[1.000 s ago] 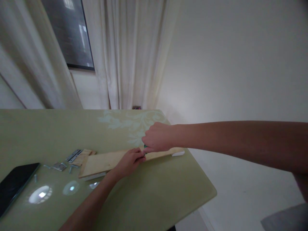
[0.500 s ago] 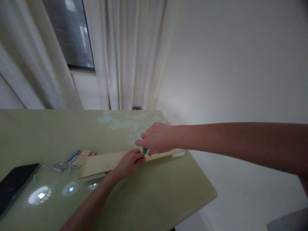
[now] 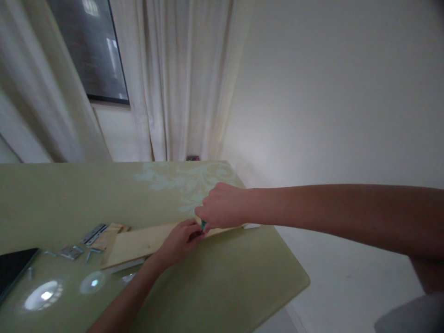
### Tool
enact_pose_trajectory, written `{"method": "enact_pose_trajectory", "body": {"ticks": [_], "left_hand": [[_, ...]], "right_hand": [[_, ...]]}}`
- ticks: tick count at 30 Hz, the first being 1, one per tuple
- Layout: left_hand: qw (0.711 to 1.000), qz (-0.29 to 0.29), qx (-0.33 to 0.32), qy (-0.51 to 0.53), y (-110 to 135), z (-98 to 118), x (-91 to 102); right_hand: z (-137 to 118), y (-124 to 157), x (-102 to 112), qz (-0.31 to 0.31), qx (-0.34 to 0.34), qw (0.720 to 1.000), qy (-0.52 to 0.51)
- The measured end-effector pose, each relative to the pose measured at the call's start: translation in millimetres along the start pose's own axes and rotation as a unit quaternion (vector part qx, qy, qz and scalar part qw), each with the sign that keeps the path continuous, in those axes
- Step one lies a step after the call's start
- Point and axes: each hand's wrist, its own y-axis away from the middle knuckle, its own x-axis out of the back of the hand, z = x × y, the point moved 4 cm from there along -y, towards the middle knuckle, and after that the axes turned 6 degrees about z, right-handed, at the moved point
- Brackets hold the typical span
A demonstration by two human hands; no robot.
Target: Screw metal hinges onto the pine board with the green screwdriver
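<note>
My right hand (image 3: 224,208) is closed around the green handle of a screwdriver (image 3: 203,225), which points down at a pale wooden board (image 3: 138,243). Most of the handle is hidden in my fist. Lying over the board, my left hand (image 3: 182,238) has its thumb and fingers pinched together right at the screwdriver's lower end. What sits between those fingertips is too small and covered to make out. The board lies on the table with white pieces showing under its near edge and right end.
Left of the board are metal drawer slides or hinges (image 3: 94,234), a small wood piece (image 3: 106,237), a metal plate (image 3: 71,252) and several screws (image 3: 89,254). A black tablet-like device (image 3: 15,268) lies at far left. The green table's (image 3: 243,282) right edge borders a white wall.
My right fist has turned and lowered over the screwdriver, covering more of its handle. My left hand stays pinched at its tip. The view has shifted slightly, moving the table things left and down.
</note>
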Motion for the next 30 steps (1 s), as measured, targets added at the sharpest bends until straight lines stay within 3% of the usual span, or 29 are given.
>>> {"method": "enact_pose_trajectory", "body": {"ticks": [2, 8, 13, 16, 19, 22, 25, 30], "left_hand": [[1.0, 0.002, 0.001, 0.004, 0, -1, 0.3], [1.0, 0.012, 0.011, 0.013, 0, 3, 1.9], [0.999, 0.025, 0.02, 0.028, 0, 6, 3.6], [0.998, 0.04, 0.01, 0.04, 1, 6, 4.2], [0.998, 0.048, 0.02, 0.047, 2, 6, 4.3], [0.998, 0.021, 0.047, 0.034, 3, 6, 3.0], [0.998, 0.007, 0.057, 0.026, 3, 8, 4.1], [0.998, 0.016, 0.05, 0.03, 2, 12, 8.2]], "right_hand": [[2, -1, -4, 0.011, -0.031, 0.999, 0.007], [-3, -2, -24, 0.144, -0.053, 0.986, -0.067], [-5, 1, -42, 0.213, -0.191, 0.948, -0.139], [-8, 4, -44, 0.297, -0.13, 0.908, -0.266], [-10, 1, -50, 0.32, -0.064, 0.885, -0.331], [-5, -5, -62, 0.344, -0.142, 0.883, -0.287], [-2, -4, -71, 0.391, -0.176, 0.849, -0.309], [5, 14, -77, 0.388, -0.04, 0.802, -0.453]]}}
